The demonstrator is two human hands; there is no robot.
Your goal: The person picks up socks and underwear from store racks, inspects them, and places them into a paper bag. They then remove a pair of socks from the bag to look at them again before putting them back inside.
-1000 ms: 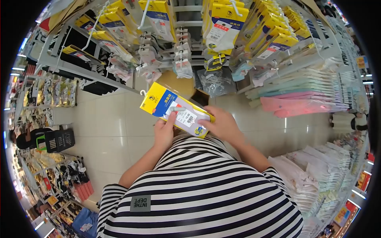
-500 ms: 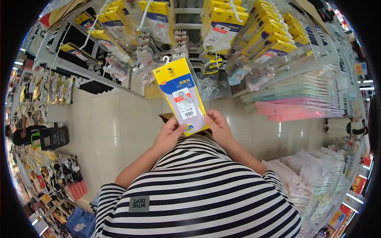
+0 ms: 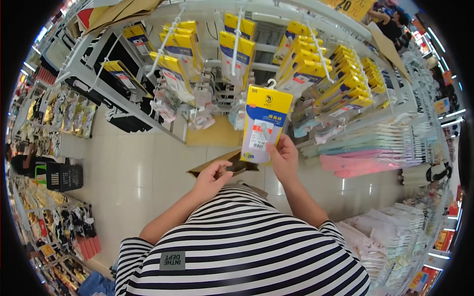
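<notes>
My right hand [image 3: 283, 157] pinches the lower right edge of a sock package [image 3: 267, 116]. The package has a yellow and blue header, a white hook on top, a pale lilac item inside and a price tag with a red band. My left hand [image 3: 214, 178] is apart from the package, its thumb and fingers curved with a gap between them and nothing held. A brown paper bag [image 3: 215, 165] hangs open just beyond my left hand, partly behind the package.
Rows of similar yellow packages [image 3: 237, 52] hang on white hooks ahead. Folded pastel clothes [image 3: 360, 153] are at the right, white garments [image 3: 370, 237] at the lower right. A black basket [image 3: 64, 176] is at the far left, near a person. Another person stands at the upper right.
My left hand has let go of the package and moved away from it. My right hand has carried the package to the right. The view has shifted, and more of the paper bag shows.
</notes>
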